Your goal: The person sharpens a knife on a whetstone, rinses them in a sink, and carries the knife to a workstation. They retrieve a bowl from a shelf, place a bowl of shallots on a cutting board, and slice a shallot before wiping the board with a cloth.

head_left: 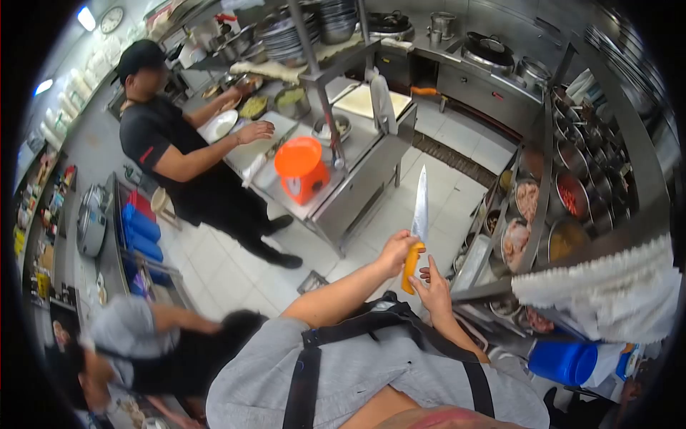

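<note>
A kitchen knife (421, 204) with a pointed steel blade and a yellow handle stands nearly upright in front of my chest, tip away from me. My left hand (397, 253) is closed around it where the handle meets the blade. Beside the lower handle is my right hand (434, 290), its thumb at the handle's side and its index finger stretched out. Its fingers are apart rather than wrapped round the knife.
A co-worker in black (161, 129) stands at a steel worktable (350, 200) bearing an orange container (300, 168). Another person in grey (139, 325) bends at lower left. On my right, a rack holds several ingredient pans (572, 194); a white cloth (607, 286) and blue bucket (563, 361) are nearer.
</note>
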Demonstrator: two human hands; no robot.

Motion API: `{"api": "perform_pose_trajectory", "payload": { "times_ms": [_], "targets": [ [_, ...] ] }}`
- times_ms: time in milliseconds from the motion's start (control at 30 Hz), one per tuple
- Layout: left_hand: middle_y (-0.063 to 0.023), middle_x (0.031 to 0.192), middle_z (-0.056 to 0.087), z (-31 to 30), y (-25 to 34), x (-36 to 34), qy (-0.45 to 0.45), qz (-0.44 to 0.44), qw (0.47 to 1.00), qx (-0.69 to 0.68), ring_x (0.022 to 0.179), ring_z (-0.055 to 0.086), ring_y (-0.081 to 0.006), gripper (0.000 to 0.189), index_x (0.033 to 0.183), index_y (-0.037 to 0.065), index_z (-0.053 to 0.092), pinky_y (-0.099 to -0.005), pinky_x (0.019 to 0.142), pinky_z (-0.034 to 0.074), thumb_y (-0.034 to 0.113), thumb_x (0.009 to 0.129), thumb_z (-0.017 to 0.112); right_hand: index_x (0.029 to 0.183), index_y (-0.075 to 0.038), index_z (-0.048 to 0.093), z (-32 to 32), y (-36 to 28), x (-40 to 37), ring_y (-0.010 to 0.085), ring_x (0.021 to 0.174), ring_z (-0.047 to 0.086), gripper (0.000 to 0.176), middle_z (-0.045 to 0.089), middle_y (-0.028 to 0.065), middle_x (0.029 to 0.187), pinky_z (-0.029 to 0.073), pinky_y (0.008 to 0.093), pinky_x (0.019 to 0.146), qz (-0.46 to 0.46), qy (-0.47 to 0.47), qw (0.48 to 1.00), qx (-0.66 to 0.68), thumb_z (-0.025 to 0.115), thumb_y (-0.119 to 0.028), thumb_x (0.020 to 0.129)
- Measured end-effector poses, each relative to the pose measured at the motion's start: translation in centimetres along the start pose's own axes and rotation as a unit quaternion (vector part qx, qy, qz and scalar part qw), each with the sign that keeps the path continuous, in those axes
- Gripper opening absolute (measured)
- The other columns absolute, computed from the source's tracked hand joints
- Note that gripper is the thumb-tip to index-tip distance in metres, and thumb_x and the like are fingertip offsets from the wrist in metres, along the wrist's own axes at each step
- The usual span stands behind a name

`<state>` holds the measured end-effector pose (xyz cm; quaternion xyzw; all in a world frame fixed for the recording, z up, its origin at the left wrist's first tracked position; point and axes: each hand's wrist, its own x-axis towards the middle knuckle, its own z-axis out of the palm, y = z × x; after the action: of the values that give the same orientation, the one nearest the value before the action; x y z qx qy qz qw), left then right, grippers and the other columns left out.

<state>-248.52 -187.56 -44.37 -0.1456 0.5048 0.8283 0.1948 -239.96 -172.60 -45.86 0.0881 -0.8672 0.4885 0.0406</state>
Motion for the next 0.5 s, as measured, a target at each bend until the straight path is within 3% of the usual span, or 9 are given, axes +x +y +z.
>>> {"api": "perform_pose_trajectory", "payload": {
  "times_ms": [67,100,167,200,233,333,433,500],
  "targets": [
    [-0.0083,0.091,0.062,1.5,1.3,2.5,-0.011,-0.021,1.0,0.016,0.09,0.064,-0.0192,0.011,0.093,0.005,0.056,-0.0384,0.082,0.054,0.016,0.093,0.059,0.146,0.006,0.027,0.2,0.1,3.1,0.0348,0.081,0.067,0.089,0.067,0.0201,0.094,0.052,0.0407,0.072,0.002,0.042,0.999,0.031,0.078,-0.024,0.079],
    [-0.0083,0.091,0.062,2.0,2.1,3.9,-0.013,-0.024,0.999,0.019,0.09,0.064,-0.0192,0.011,0.093,0.005,0.056,-0.0384,0.082,0.054,0.016,0.093,0.059,0.146,0.006,0.027,0.0,0.0,4.9,0.0348,0.081,0.067,0.089,0.067,0.0201,0.094,0.052,0.0407,0.072,0.005,0.046,0.998,0.032,0.078,-0.024,0.079],
    [-0.0046,0.095,0.062,2.9,3.0,5.8,-0.068,-0.049,0.997,0.001,0.094,0.062,-0.017,0.012,0.091,0.007,0.057,-0.0381,0.083,0.051,0.017,0.092,0.063,0.146,0.004,0.027,-0.6,-0.1,7.1,0.0354,0.081,0.067,0.086,0.068,0.0199,0.093,0.052,0.0412,0.072,0.1,0.089,0.99,0.04,0.075,-0.02,0.08],
    [-0.0023,0.088,0.062,3.5,3.3,7.0,-0.06,-0.041,0.997,0.026,0.084,0.06,-0.0136,0.013,0.085,0.008,0.06,-0.0326,0.076,0.05,0.018,0.09,0.067,0.147,0.001,0.028,-0.7,0.2,8.3,0.0372,0.081,0.067,0.083,0.067,0.0211,0.092,0.052,0.0426,0.073,0.136,0.109,0.984,0.04,0.074,-0.018,0.08],
    [-0.0023,0.088,0.062,3.5,3.0,9.0,-0.062,-0.048,0.997,0.026,0.084,0.06,-0.0136,0.013,0.085,0.008,0.06,-0.0326,0.076,0.05,0.018,0.09,0.067,0.147,0.001,0.028,-0.8,0.8,9.5,0.0372,0.081,0.067,0.083,0.067,0.0211,0.092,0.052,0.0426,0.073,0.143,0.111,0.983,0.039,0.074,-0.018,0.08],
    [0.0004,0.066,0.058,3.9,3.2,15.0,-0.1,0.005,0.957,0.274,0.063,0.051,-0.0096,0.024,0.072,0.005,0.063,-0.0265,0.061,0.043,0.023,0.086,0.07,0.148,-0.006,0.031,-1.1,3.3,12.9,0.0438,0.085,0.065,0.083,0.066,0.0254,0.094,0.051,0.0464,0.074,0.173,0.112,0.977,-0.051,0.074,-0.022,0.079],
    [-0.0003,0.062,0.056,4.3,5.4,21.5,-0.154,0.005,0.91,0.386,0.059,0.048,-0.0098,0.027,0.071,0.004,0.064,-0.0279,0.056,0.041,0.027,0.085,0.07,0.148,-0.007,0.032,-0.8,5.2,17.5,0.0449,0.09,0.064,0.082,0.065,0.0285,0.099,0.051,0.0472,0.076,0.211,0.136,0.966,-0.064,0.074,-0.021,0.079],
    [-0.0009,0.06,0.054,4.9,8.8,24.8,-0.178,0.08,0.888,0.417,0.057,0.046,-0.0099,0.028,0.072,0.006,0.066,-0.0289,0.054,0.04,0.031,0.085,0.069,0.148,-0.009,0.033,-0.6,5.1,22.1,0.0444,0.094,0.064,0.08,0.065,0.0284,0.104,0.051,0.0474,0.079,0.212,0.182,0.956,-0.092,0.073,-0.02,0.079]
  ]
}}
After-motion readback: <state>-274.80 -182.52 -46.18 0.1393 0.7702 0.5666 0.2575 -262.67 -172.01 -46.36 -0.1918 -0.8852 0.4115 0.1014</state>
